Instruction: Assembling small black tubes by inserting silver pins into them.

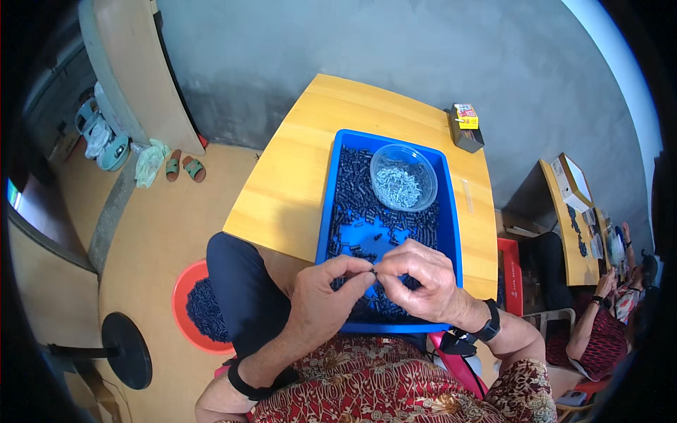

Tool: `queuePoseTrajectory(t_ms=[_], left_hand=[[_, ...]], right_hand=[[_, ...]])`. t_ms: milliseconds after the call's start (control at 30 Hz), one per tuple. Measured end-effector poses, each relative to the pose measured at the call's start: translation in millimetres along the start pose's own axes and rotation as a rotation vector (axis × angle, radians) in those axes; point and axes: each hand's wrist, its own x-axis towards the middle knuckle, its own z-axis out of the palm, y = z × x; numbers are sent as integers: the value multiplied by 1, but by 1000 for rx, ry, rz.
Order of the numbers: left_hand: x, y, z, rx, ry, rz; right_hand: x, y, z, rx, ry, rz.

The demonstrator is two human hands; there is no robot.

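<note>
Over the near half of a blue tray [457, 233], my left hand [326, 292] and my right hand [424, 283] meet fingertip to fingertip. The left thumb and forefinger pinch a small black piece [373, 271], mostly covered by the fingers. My right thumb and forefinger are closed against the same spot; what they grip is hidden. Many small black cylindrical parts [352, 180] cover much of the tray floor, with bare blue showing just beyond my hands. A clear round tub [431, 189] in the tray's far right part holds small silvery metal pieces [397, 187].
The tray stands on a yellow wooden table [289, 162]. A dark box with a yellow pack [465, 118] sits at its far right corner. On the floor at left is a red basin of dark parts [182, 310]. Another person [599, 331] sits at a table on the right.
</note>
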Motion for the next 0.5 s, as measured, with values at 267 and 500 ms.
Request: queuePoseTrajectory(t_ms=[267,500], left_hand=[[8,2,1,-405,-74,-194],[9,2,0,-522,-92,-281]], right_hand=[[8,-1,-13,-4,1,19],[10,3,-9,-129,-14,-150]])
